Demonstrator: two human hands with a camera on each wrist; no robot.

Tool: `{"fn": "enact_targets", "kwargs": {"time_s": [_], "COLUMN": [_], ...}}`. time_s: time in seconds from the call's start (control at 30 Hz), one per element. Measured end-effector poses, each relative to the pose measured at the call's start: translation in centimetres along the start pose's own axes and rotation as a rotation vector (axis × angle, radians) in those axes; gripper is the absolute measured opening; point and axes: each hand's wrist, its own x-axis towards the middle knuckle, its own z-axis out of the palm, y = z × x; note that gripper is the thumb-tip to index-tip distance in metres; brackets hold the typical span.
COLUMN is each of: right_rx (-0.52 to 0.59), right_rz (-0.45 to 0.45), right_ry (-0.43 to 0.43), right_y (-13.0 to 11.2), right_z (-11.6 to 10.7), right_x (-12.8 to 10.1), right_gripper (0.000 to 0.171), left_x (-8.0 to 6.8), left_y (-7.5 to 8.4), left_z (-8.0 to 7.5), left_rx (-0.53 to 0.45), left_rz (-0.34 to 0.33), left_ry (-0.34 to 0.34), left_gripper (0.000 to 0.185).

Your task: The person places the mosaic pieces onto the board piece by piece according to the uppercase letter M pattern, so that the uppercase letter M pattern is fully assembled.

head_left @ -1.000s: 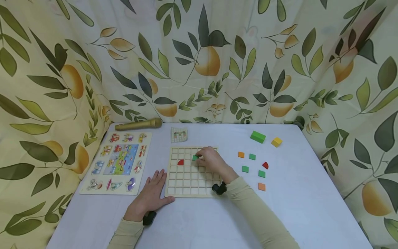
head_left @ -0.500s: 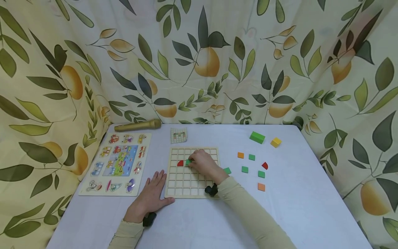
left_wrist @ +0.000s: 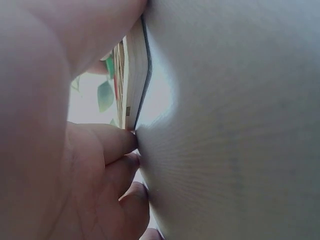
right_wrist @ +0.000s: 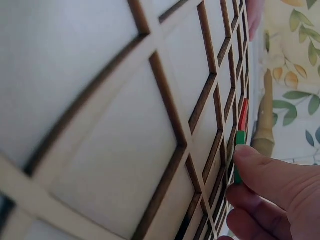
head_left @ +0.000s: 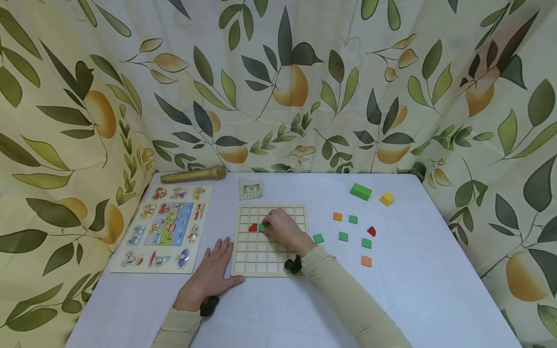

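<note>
A wooden grid board (head_left: 254, 262) lies on the table, with a red quarter-circle piece (head_left: 253, 227) in one of its upper-left cells. My right hand (head_left: 285, 228) pinches a green square tile (right_wrist: 240, 137) between thumb and fingers. That tile (head_left: 261, 227) is at the cell just right of the red piece, and in the right wrist view it stands slightly proud of the grid. My left hand (head_left: 212, 270) rests flat on the table with fingers spread, its fingertips and thumb beside the board's left edge.
Right of the board lie green tiles (head_left: 343, 236), orange tiles (head_left: 366, 261) and a red quarter-circle (head_left: 371, 231). Farther back are a green block (head_left: 361, 191) and a yellow block (head_left: 387, 198). A picture puzzle board (head_left: 126, 251), a gold microphone (head_left: 193, 174) and a small pattern card (head_left: 250, 189) are also there.
My right hand has moved left and slightly nearer over the board, bringing the green tile beside the red piece. A green tile and part of an orange one came into view by the right forearm.
</note>
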Motion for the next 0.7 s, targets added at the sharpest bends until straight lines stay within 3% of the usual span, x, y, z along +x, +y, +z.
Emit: {"fn": "enact_targets", "kwargs": {"time_s": [0.57, 0.7], "right_rx": [-0.069, -0.016], "right_rz": [-0.049, -0.032], "right_ry": [0.029, 0.008], "right_y": [0.05, 0.17], "right_z": [0.24, -0.18], "right_x": [0.22, -0.27], "right_gripper": [0.026, 0.030], "left_x": [0.05, 0.05], "left_y": [0.13, 0.08], "left_z": [-0.27, -0.11], "left_rx": [0.000, 0.007], "left_rz": [-0.006, -0.016], "left_ry": [-0.010, -0.017], "left_gripper": [0.102, 0.103]}}
